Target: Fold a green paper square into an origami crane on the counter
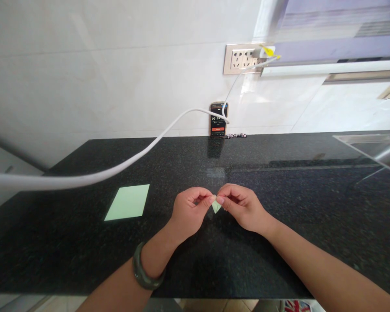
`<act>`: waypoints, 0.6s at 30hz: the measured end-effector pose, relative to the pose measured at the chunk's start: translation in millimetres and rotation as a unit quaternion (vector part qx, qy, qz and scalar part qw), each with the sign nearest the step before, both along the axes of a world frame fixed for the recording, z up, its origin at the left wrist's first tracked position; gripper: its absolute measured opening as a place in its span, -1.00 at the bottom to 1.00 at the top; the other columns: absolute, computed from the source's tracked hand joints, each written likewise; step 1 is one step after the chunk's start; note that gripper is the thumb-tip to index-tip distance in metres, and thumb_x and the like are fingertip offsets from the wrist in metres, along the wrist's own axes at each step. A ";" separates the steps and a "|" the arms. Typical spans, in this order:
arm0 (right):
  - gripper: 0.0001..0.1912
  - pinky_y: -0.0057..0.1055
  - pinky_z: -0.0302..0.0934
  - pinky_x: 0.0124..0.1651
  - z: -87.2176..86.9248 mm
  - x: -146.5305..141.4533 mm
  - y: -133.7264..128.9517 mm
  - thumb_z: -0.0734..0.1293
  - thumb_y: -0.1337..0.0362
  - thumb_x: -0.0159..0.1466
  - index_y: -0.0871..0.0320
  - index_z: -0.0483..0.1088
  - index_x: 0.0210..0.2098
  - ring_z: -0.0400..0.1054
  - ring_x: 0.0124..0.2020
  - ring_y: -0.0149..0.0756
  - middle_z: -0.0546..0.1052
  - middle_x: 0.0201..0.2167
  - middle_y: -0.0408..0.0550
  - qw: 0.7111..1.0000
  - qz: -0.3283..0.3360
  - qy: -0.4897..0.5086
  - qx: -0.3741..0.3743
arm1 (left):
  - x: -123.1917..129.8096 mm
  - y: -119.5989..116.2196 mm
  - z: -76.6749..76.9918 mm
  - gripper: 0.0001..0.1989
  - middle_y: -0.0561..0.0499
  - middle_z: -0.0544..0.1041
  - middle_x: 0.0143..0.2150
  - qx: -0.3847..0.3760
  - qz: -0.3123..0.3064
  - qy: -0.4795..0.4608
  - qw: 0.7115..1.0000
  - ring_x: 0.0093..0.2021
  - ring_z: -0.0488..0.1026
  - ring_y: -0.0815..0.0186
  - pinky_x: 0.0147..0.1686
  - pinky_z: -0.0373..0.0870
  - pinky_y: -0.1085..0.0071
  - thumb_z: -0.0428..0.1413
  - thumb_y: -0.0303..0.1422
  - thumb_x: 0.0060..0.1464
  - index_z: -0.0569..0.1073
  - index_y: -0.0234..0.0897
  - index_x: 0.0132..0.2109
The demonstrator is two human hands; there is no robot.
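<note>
And here's the white cable point(117, 170), closest of all, smooth and rounded, sweeping in thick from the left, curving across the view in front of the phone point(218, 125) and climbing to the wall socket point(243, 60), where a yellow tag shows by the plug. It cuts over part of the phone's lit screen! The phone stands upright against the pale, glossy wall tiles point(117, 78), a beaded strap point(236, 136) lying beside its foot. Down on the speckled black stone countertop point(263, 260), polished enough to mirror the phone, a flat, pale green, four-sided paper sheet point(128, 203) lies left of the hands. Over at the far right, the shiny metal sink point(388, 151). And in the middle, the folded paper piece point(216, 207), small, pale green, its point downward, is pinched by both hands: left hand point(191, 213) and right hand point(243, 206), thumbs and fingers closed on its top, fingertips nearly meeting. A dark, smooth bangle point(143, 271) rings the left wrist.
</note>
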State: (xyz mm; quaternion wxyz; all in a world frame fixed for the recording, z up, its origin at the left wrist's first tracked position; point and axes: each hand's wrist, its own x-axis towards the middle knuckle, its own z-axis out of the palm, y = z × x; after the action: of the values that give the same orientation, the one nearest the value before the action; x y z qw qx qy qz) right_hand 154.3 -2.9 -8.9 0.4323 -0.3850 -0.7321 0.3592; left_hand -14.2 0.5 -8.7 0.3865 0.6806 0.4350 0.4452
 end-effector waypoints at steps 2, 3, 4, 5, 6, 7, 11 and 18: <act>-0.82 -0.47 0.12 -0.43 1.9 1.0 -0.2 0.19 0.25 0.22 0.20 0.37 -0.39 0.21 -0.50 -0.44 0.35 -0.52 -0.12 1.000 0.007 -0.007 -0.014 | -0.7 1.3 1.2 -0.85 0.02 0.45 -0.49 -0.016 0.003 -0.018 1.000 -0.48 0.35 0.40 -0.45 0.28 0.49 0.08 -0.33 -0.02 0.43 -0.34 -0.42; -0.80 -0.48 0.10 -0.46 2.4 1.6 -0.3 0.18 0.23 0.23 0.20 0.39 -0.35 0.19 -0.53 -0.45 0.34 -0.54 -0.14 1.000 0.012 -0.007 -0.027 | -1.1 2.2 2.0 -0.85 0.03 0.44 -0.51 -0.027 0.003 -0.029 0.999 -0.50 0.34 0.41 -0.47 0.28 0.49 0.08 -0.32 -0.02 0.43 -0.34 -0.42; -0.78 -0.49 0.09 -0.49 2.6 2.0 -0.2 0.17 0.22 0.24 0.20 0.39 -0.31 0.18 -0.56 -0.47 0.33 -0.57 -0.15 0.999 0.017 0.000 -0.042 | -1.5 3.1 2.7 -0.85 0.03 0.44 -0.52 -0.036 0.003 -0.039 0.999 -0.51 0.34 0.41 -0.49 0.27 0.50 0.08 -0.32 -0.03 0.43 -0.35 -0.42; -0.75 -0.50 0.08 -0.51 2.5 2.2 -0.2 0.16 0.20 0.24 0.20 0.39 -0.28 0.17 -0.58 -0.47 0.31 -0.59 -0.16 0.998 0.019 0.013 -0.060 | -1.8 3.9 3.5 -0.84 0.04 0.43 -0.53 -0.044 0.003 -0.047 0.998 -0.52 0.33 0.42 -0.50 0.27 0.51 0.08 -0.32 -0.03 0.43 -0.35 -0.43; -0.73 -0.50 0.09 -0.52 2.2 2.1 0.0 0.14 0.18 0.25 0.20 0.39 -0.25 0.17 -0.59 -0.47 0.30 -0.61 -0.17 0.996 0.020 0.028 -0.078 | -2.1 4.5 4.1 -0.84 0.04 0.43 -0.53 -0.048 0.005 -0.054 0.997 -0.52 0.33 0.42 -0.50 0.27 0.51 0.08 -0.32 -0.02 0.43 -0.35 -0.43; -0.71 -0.50 0.09 -0.52 1.9 1.8 0.2 0.14 0.16 0.25 0.20 0.38 -0.22 0.17 -0.60 -0.47 0.30 -0.61 -0.18 0.994 0.019 0.044 -0.095 | -2.1 4.9 4.5 -0.84 0.04 0.44 -0.53 -0.049 0.008 -0.057 0.997 -0.52 0.34 0.42 -0.49 0.27 0.51 0.08 -0.32 -0.02 0.43 -0.35 -0.43; -0.77 -0.52 0.09 -0.52 -0.2 -1.4 0.4 0.22 0.15 0.19 0.19 0.37 -0.33 0.17 -0.58 -0.49 0.34 -0.57 -0.16 0.993 0.007 0.054 -0.109 | -0.2 3.8 3.8 -0.84 0.04 0.45 -0.52 -0.051 0.008 -0.066 0.997 -0.51 0.34 0.43 -0.48 0.27 0.51 0.10 -0.31 -0.04 0.43 -0.35 -0.44; -0.83 -0.55 0.03 -0.56 -5.8 -7.4 -1.6 0.25 0.21 0.17 0.21 0.34 -0.43 0.12 -0.61 -0.51 0.31 -0.61 -0.18 0.993 -0.046 0.073 -0.078 | 5.8 0.8 -0.4 -0.81 0.09 0.37 -0.55 -0.081 -0.033 -0.064 0.994 -0.53 0.28 0.46 -0.52 0.21 0.53 0.11 -0.27 -0.05 0.37 -0.33 -0.44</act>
State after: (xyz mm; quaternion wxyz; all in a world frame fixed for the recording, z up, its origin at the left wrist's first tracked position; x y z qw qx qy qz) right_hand 146.9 -4.5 -14.7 0.4694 -0.4237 -0.6499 0.4216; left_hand -8.4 1.3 -9.1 0.4820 0.6310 0.4215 0.4379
